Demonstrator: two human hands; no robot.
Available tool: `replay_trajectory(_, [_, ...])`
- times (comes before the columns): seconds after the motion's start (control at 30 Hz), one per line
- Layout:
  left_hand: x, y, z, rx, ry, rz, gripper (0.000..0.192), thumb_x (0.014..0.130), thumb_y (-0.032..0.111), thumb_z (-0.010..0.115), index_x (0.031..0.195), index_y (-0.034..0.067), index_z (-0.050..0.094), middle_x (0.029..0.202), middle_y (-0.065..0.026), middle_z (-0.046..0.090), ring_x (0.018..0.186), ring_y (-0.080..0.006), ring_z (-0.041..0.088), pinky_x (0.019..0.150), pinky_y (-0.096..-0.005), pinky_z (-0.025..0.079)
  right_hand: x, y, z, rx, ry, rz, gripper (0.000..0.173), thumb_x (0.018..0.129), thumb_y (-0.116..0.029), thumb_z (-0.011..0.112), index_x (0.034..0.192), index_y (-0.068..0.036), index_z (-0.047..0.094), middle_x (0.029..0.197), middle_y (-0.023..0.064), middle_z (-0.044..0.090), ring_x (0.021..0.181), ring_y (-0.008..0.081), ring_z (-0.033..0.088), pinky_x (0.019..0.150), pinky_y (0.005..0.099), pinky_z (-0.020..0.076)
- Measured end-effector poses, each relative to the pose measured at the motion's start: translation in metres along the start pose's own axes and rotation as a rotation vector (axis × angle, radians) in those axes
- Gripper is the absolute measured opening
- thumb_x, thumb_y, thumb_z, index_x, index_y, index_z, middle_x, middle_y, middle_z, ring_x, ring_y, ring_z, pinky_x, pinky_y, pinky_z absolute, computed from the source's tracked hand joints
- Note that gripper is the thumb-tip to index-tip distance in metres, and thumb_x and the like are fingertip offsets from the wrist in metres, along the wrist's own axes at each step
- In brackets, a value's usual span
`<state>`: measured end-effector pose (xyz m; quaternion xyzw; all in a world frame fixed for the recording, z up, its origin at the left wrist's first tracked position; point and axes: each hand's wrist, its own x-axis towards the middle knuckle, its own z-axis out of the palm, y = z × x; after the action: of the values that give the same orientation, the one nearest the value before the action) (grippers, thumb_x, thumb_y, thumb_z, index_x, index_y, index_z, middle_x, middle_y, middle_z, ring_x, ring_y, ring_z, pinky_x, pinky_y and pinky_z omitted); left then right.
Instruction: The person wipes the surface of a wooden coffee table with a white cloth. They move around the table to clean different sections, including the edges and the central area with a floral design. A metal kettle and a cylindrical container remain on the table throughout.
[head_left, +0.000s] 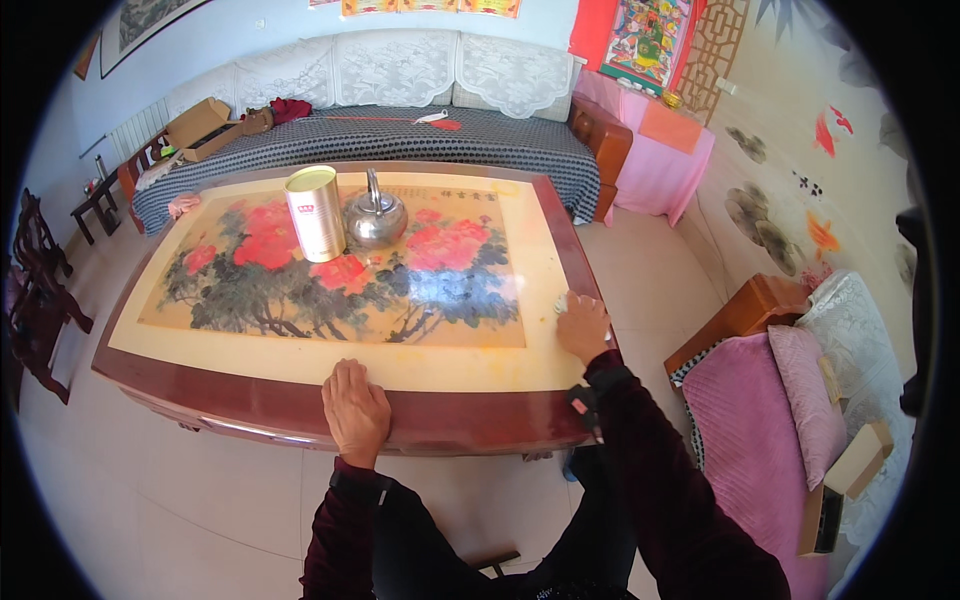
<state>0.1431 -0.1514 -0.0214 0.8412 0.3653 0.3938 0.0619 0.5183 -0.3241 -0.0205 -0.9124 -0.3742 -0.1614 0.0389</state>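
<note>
My left hand (355, 409) rests on the near edge of the wooden table (247, 397), its fingers together and curled; no object shows in it. Toward the table's right side, my right hand (584, 328) presses down on a crumpled white cloth or tissue (561, 303), mostly hidden under the fingers and palm. The tabletop carries a peony painting (360, 300) under a shiny, reflecting surface. Beyond my hands, a tall metallic canister (316, 217) with a pale green lid stands upright on the painting. Just right of it is a stainless steel kettle (377, 220) with its handle raised.
A pink cloth (184, 205) lies at the table's far left corner. Behind stands a long sofa (480, 142) with an open cardboard box (202, 131). A second sofa (727, 420) with another box (847, 480) is at right. Carved wooden chairs (45, 300) stand left.
</note>
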Motion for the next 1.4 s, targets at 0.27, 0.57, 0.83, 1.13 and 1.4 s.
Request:
replay_trajectory(0.27, [0.001,-0.007,0.001,-0.04,0.023,0.039,0.024,0.086,0.0,0.054,0.108,0.0,0.062,0.108,-0.0136,0.065,0.107,-0.0354,0.062,0.094,-0.0442,0.046,-0.079,-0.236,-0.03,0.423,0.21,-0.63,0.046,0.088,-0.02,0.06,0.132,-0.008,0.062,0.132,0.0153,0.06,0.129,0.0407,0.05,0.094,0.0573,0.0433])
replay_trajectory(0.57, [0.0,-0.009,0.001,-0.05,0.017,0.034,0.024,0.086,-0.001,0.055,0.108,0.001,0.062,0.108,-0.0145,0.065,0.107,-0.0362,0.062,0.094,-0.0455,0.047,-0.058,-0.065,-0.028,0.216,0.112,-0.222,0.047,0.086,-0.02,0.059,0.132,-0.011,0.062,0.125,0.008,0.063,0.121,0.0331,0.053,0.087,0.0545,0.0454])
replay_trajectory(0.83, [-0.001,-0.001,0.0,-0.011,0.01,0.002,0.023,0.085,0.005,0.056,0.107,0.001,0.061,0.109,-0.0166,0.062,0.107,-0.0375,0.059,0.094,-0.0471,0.045,-0.105,-0.031,-0.058,-0.005,-0.005,0.205,0.05,0.091,-0.024,0.059,0.138,-0.009,0.056,0.134,0.0121,0.057,0.127,0.0385,0.049,0.095,0.0598,0.0442])
replay_trajectory(1.13, [-0.002,-0.01,0.005,-0.026,-0.037,-0.004,0.02,0.088,0.007,0.055,0.107,0.003,0.061,0.111,-0.0131,0.063,0.112,-0.0332,0.06,0.099,-0.0453,0.044,-0.095,-0.201,-0.059,0.701,-0.02,-0.336,0.058,0.097,-0.035,0.058,0.147,-0.007,0.048,0.145,0.0222,0.05,0.136,0.0448,0.043,0.112,0.0594,0.0333])
replay_trajectory(1.4, [0.006,-0.019,0.006,-0.335,0.024,-0.051,0.016,0.092,0.009,0.06,0.106,0.003,0.065,0.106,-0.0177,0.069,0.101,-0.0387,0.065,0.091,-0.0487,0.05,-0.112,-0.041,-0.045,0.715,0.345,-0.17,0.045,0.097,-0.02,0.066,0.136,-0.003,0.055,0.139,0.02,0.055,0.134,0.039,0.047,0.115,0.0471,0.0358])
